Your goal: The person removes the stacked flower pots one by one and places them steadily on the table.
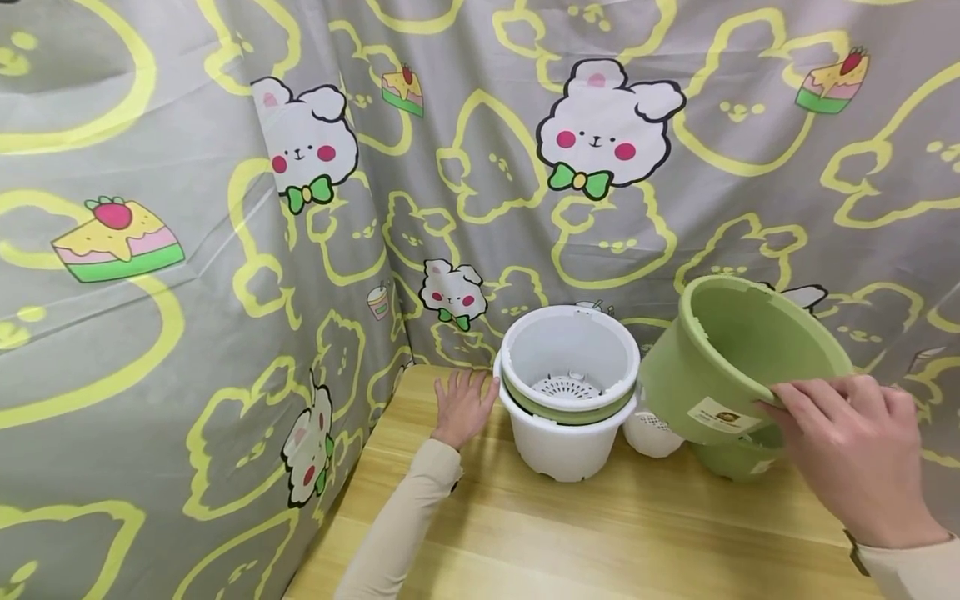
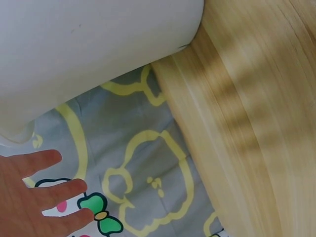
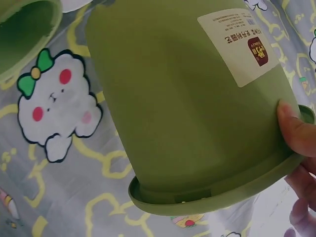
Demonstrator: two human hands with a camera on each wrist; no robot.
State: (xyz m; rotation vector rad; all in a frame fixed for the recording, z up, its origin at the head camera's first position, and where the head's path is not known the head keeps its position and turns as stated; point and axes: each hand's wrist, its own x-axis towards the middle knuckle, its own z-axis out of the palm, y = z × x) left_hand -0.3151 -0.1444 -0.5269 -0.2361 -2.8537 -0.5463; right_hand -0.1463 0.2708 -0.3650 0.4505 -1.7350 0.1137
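Note:
My right hand pinches the rim of a large green plant pot, tilted and raised at the right. In the right wrist view, the thumb lies on the outer wall of this green pot, whose paper label shows. Left of it stands a nested stack: a white outer pot, a green pot rim and a white inner pot with a slotted bottom. Fingers spread, my left hand is beside the stack, its fingertips near the outer rim.
Behind the raised pot are a smaller white pot with holes and a smaller green pot, both partly hidden. The wooden table meets a grey cartoon-print curtain at the back and left.

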